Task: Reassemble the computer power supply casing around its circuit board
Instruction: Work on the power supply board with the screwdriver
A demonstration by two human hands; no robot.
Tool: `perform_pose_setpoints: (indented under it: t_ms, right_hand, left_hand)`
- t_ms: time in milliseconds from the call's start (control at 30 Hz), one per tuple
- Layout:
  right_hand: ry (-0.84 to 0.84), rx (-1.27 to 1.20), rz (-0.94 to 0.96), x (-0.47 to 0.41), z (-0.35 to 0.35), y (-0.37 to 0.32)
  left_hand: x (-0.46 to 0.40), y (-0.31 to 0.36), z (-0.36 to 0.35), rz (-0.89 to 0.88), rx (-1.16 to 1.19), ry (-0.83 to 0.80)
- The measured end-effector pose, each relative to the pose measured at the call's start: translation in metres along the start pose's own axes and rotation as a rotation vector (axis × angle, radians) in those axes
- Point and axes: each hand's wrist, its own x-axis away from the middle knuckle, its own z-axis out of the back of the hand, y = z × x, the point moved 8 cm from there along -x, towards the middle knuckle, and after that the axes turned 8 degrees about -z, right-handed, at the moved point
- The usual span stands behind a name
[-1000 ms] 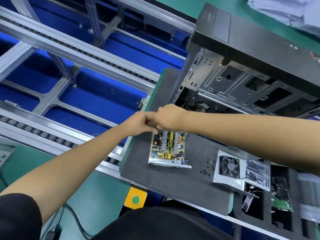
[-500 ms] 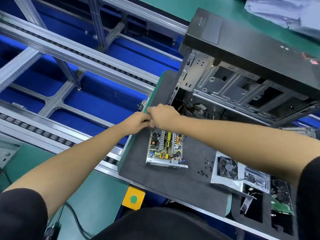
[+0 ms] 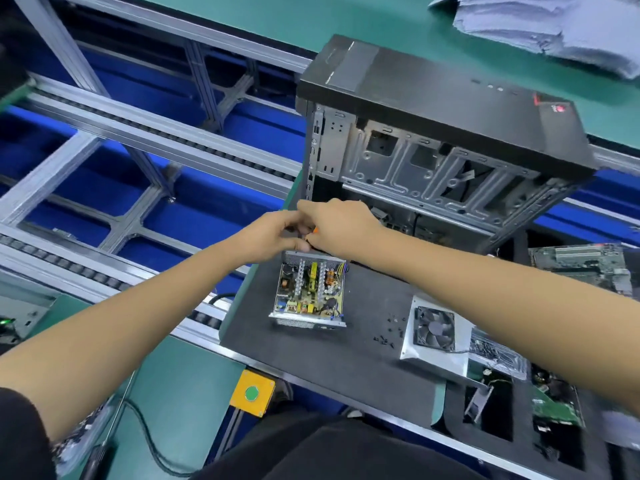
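Note:
The open power supply [image 3: 308,294] lies on the black mat [image 3: 311,355], its circuit board with yellow and orange parts facing up inside the low metal tray. My left hand [image 3: 273,233] and my right hand [image 3: 341,226] meet at the tray's far edge. Both have curled fingers pinching something small there, which looks like wires. Only an orange bit [image 3: 315,230] shows between the hands. My left thumb touches the tray's far rim. The silver casing cover [image 3: 412,344] with its black fan [image 3: 434,329] lies apart to the right.
Loose black screws [image 3: 389,332] are scattered between the power supply and the cover. An open computer tower [image 3: 440,147] stands right behind my hands. Foam trays with parts [image 3: 519,407] lie at the right, a conveyor frame [image 3: 145,140] at the left, a yellow button box [image 3: 252,393] in front.
Both hands stay joined at the power supply's far edge and have shifted slightly away from the board. The power supply has not moved.

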Motion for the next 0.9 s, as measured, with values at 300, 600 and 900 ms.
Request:
perform_pose_setpoints:
  t_ms: [300,600,900]
  right_hand:
    - [-0.114,0.037,-0.134,0.098,-0.011,0.107]
    - [-0.228,0.056,-0.269,0.147,-0.053,0.177]
    - [-0.214,0.041,-0.292,0.158,-0.063,0.197]
  left_hand:
    - [-0.049,0.049,-0.144,-0.066,-0.497,-0.138]
    - [-0.070,0.025,-0.248,0.071,-0.468,-0.431]
    - [-0.079,0.021,-0.270,0.130,-0.432,-0.421]
